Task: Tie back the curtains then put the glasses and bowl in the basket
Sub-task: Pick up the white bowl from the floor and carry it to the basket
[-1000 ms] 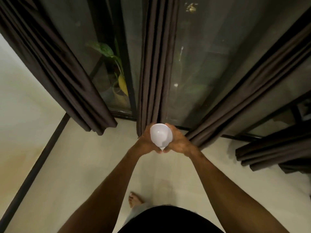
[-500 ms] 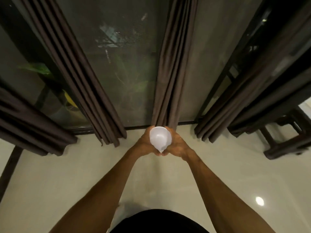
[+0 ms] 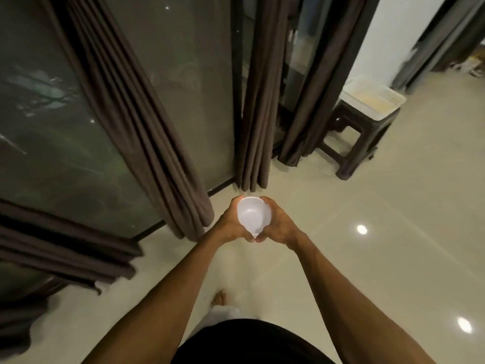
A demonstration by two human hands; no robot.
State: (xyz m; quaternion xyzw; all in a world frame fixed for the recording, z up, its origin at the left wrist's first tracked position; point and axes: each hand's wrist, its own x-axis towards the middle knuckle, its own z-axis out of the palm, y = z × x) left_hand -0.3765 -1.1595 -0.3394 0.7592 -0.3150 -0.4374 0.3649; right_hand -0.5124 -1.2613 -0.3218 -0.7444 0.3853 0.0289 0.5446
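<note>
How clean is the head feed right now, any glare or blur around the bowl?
Head view: dim room; bowl reads sharp between left hand and right hand; two bright glints on the floor; edges smear with motion blur; wide lens bends the curtains.

Outer wall of the bowl (image 3: 254, 214) is covered by the left hand (image 3: 231, 224) and right hand (image 3: 279, 223); curtains (image 3: 136, 114) are cut off at the top edge; the basket (image 3: 372, 97) is blurred

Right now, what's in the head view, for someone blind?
The left hand and right hand cup a small white bowl over a shiny cream floor. Dark brown curtains hang at glass doors; a white basket sits on a dark stool.
</note>
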